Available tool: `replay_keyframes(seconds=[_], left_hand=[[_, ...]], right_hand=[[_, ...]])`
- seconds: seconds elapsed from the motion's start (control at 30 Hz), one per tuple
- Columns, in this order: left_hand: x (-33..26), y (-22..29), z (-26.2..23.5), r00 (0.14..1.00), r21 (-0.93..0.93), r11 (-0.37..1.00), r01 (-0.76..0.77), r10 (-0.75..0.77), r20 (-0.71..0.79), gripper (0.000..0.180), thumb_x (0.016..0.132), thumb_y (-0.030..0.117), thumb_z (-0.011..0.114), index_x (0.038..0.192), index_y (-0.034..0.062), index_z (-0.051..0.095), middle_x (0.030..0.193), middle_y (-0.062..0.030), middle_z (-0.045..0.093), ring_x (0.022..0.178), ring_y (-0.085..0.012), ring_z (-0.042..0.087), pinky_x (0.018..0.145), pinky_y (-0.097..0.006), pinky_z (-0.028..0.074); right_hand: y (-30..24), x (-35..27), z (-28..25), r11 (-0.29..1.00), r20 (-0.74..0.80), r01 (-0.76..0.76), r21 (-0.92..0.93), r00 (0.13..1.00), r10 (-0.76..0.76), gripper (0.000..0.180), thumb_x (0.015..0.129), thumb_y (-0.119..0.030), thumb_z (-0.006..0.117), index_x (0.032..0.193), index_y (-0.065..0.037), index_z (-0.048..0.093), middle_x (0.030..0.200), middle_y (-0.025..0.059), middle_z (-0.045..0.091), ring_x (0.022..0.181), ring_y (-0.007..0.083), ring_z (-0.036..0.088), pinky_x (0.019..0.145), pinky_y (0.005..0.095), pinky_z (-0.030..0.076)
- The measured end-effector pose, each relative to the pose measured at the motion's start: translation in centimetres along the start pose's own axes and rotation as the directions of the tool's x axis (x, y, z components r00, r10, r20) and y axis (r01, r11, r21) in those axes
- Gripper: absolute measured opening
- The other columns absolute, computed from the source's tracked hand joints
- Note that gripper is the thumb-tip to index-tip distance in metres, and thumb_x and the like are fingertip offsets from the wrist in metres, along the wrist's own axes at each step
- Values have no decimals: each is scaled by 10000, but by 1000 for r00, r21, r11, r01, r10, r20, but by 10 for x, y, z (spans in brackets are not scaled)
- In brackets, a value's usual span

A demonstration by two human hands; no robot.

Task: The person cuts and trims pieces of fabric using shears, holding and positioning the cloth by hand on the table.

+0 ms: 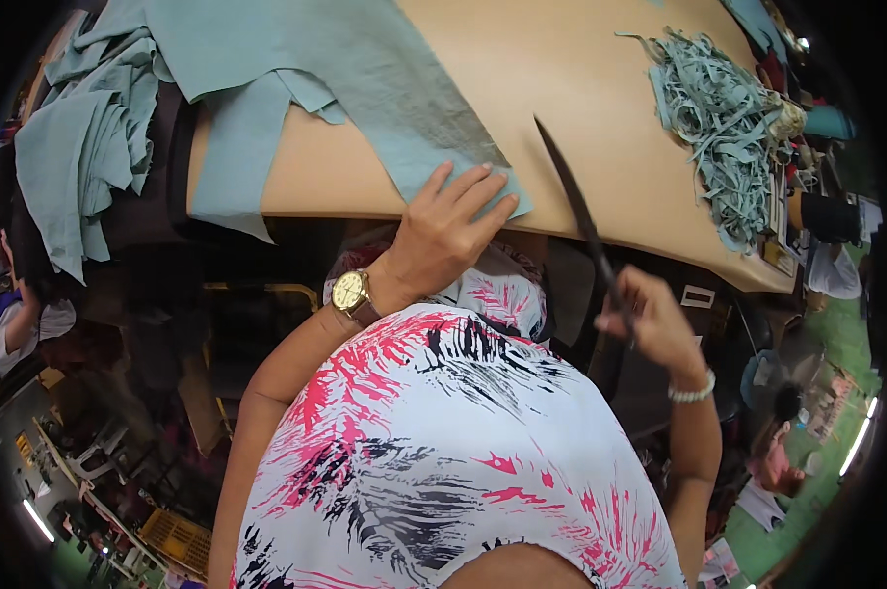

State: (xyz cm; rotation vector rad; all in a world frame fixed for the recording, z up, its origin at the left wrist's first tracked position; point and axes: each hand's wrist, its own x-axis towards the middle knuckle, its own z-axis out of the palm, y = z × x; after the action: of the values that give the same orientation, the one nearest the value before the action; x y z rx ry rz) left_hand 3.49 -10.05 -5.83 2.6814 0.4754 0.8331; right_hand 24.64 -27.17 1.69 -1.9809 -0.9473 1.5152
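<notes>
My left hand (453, 224), fingers stretched out, presses flat on the near corner of a pale blue-green cloth piece (365, 69) at the table's front edge. The cloth runs up and to the left and has a greyish, worn-looking band along its right side. My right hand (650, 319) is closed around the lower end of a long dark pointed blade (581, 208). Its tip points up and away over the table, to the right of the cloth and apart from it. The handle is hidden in my fingers, so I cannot tell a knife from closed scissors.
A tan tabletop (571, 69) with a rounded front edge lies before me. Folded blue-green cloth (80, 167) hangs at the left. A tangled heap of thin cloth strips (713, 128) spills toward the right edge. A yellow crate (176, 538) stands on the floor at the lower left.
</notes>
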Motion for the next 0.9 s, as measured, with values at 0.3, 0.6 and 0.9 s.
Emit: replay_keyframes(seconds=[0.3, 0.6, 0.9], left_hand=[[6, -1, 0, 996, -107, 990, 94, -94, -1, 304, 663, 30, 640, 956, 109, 636, 1130, -124, 540, 1096, -306, 489, 885, -547, 353], [4, -1, -5, 977, -243, 948, 206, -186, 103, 323, 652, 88, 669, 969, 144, 648, 1267, -149, 456, 1171, -380, 402, 928, -612, 262], [7, -4, -16, 972, -414, 880, 233, -195, 132, 310, 638, 94, 668, 945, 140, 654, 1145, -147, 532, 1148, -350, 440, 923, -595, 293]], right_hand=[[23, -53, 33, 963, 89, -175, 205, 983, 160, 383, 629, -264, 789, 620, -48, 473, 531, -40, 432, 493, 22, 383, 429, 192, 282], [-30, 8, 23, 932, -302, 278, -234, 890, -342, 378, 642, -232, 787, 610, -28, 470, 494, -11, 399, 456, 38, 342, 407, 208, 253], [-158, 115, 15, 450, 284, 621, -642, 737, -613, 175, 616, -164, 685, 673, -15, 613, 586, 189, 555, 562, 357, 563, 516, 393, 443]])
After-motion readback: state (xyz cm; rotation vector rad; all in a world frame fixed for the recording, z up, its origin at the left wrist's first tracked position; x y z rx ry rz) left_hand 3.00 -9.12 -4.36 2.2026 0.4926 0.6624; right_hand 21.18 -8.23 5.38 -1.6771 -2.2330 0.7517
